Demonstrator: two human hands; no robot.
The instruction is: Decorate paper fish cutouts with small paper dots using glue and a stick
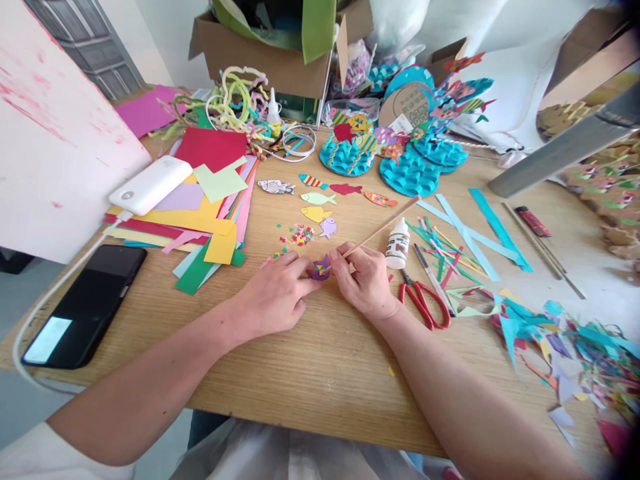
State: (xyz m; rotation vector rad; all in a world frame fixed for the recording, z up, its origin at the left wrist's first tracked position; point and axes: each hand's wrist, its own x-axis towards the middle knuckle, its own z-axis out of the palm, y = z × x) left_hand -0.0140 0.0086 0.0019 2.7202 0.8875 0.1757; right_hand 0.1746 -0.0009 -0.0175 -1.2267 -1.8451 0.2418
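Note:
My left hand (277, 293) lies over the table, its fingertips pressing on the edge of a small purple paper fish (320, 268) decorated with coloured bits. In my right hand (365, 283) a thin wooden stick (383, 230) is pinched, slanting up to the right, its lower end at the fish. A pile of tiny paper bits (299, 235) lies just beyond my left fingers. Several cut paper fish, among them a yellow one (316, 213) and a lilac one (329, 227), lie behind. To the right of my right hand stand a white glue bottle (398, 245) and red-handled scissors (425, 303).
Coloured paper sheets (213, 150) with a white power bank (150, 183) are stacked at the left, near a black phone (85, 307). Paper strips (470, 233) and scraps (565, 353) cover the right side. Blue egg-carton pieces (410, 175) and a cardboard box (265, 60) stand at the back.

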